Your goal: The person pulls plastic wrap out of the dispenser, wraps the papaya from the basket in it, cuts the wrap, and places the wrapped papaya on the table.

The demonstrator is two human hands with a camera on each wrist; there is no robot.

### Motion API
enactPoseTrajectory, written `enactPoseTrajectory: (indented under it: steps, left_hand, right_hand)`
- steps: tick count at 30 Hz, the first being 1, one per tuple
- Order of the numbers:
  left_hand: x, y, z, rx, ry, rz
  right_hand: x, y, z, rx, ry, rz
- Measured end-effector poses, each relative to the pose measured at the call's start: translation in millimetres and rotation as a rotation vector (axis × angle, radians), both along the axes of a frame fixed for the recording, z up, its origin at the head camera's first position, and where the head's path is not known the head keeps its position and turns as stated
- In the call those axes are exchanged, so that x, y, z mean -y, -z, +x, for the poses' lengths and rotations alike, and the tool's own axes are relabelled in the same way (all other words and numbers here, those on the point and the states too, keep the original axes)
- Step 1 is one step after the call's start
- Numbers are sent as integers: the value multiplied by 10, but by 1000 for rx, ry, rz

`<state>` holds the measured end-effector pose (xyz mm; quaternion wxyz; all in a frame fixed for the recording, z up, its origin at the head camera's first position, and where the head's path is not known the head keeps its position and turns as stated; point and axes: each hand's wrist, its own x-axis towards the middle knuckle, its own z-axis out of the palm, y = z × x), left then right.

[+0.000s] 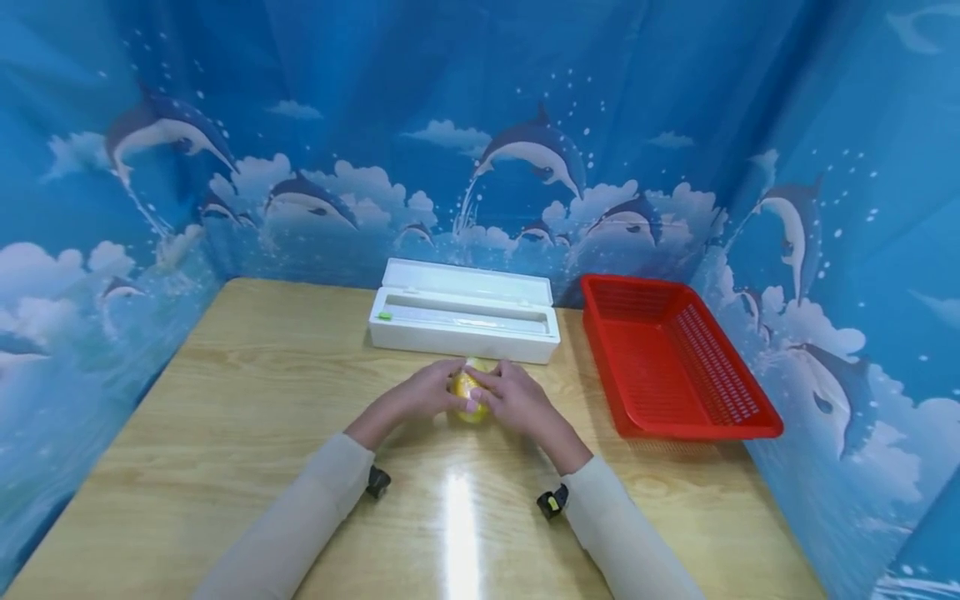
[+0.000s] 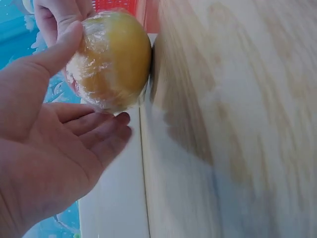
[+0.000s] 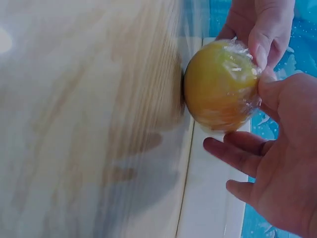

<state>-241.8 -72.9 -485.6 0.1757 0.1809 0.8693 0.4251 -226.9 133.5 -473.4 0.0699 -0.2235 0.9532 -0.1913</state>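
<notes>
A round yellow-orange fruit (image 1: 465, 385) wrapped in clear cling film rests on the table in front of a white box. My left hand (image 1: 429, 390) holds it from the left, thumb on the film and fingers low on its side. From the right, my right hand (image 1: 519, 398) grips the same fruit (image 3: 213, 89) with thumb and fingertips. Both thumbs come close together on the crinkled film, as the left wrist view of the fruit (image 2: 121, 59) shows. The white cling film dispenser box (image 1: 457, 337) stands just beyond the hands with its lid up; a small green slider (image 1: 385, 316) sits at its left end.
To the right of the dispenser stands a red plastic basket (image 1: 637, 367) with slotted sides. The wooden table (image 1: 225, 400) is bounded at the back and sides by a blue dolphin-print curtain (image 1: 450, 100).
</notes>
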Motion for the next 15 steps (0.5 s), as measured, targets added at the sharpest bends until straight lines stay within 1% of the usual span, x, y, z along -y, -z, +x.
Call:
enactPoseTrajectory:
  steps: [2,4,6,8,11,13,15]
  left_hand:
    - [16,1,10,-7,29,-22]
    - [31,-2,29,-27,56,-67]
    - [46,-20,50,-65,63,-140]
    - [64,-45,72,-93,49,-206]
    - [96,-86,98,-102,5,-287]
    - [118,-106,113,-97,-19,-316]
    - [142,-117,125,-93,-36,-327]
  right_hand:
    - [-5,14,15,11,1,-6]
    - [-15,35,29,24,10,-26]
    - [-26,53,38,41,19,-68]
    - [-37,69,34,77,26,-154]
    - [-48,86,0,155,29,-326]
    - [-61,108,-38,214,36,-430]
    - [-68,127,-79,260,47,-498]
